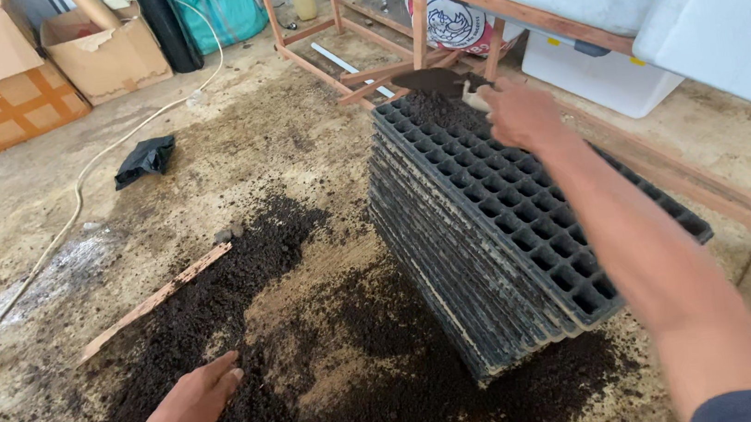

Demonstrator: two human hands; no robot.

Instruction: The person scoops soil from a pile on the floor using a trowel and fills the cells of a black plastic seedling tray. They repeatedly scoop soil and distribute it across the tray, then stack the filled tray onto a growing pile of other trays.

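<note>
- Nearest, the left hand (193, 405) lies flat and spread on the loose soil (243, 281) on the floor, just left of the stack of seedling trays (491, 245); it grips nothing and is best kept planted as a brace.
- The stack leans, so press on it gently.
- At the stack's far end, the right hand (519, 112) seems closed on a small scoop (436, 82), though the grip is partly hidden; tip the soil low over the top tray's cells and spread it evenly.

Right hand (521, 112) on stacked seedling trays (489, 227)
</note>
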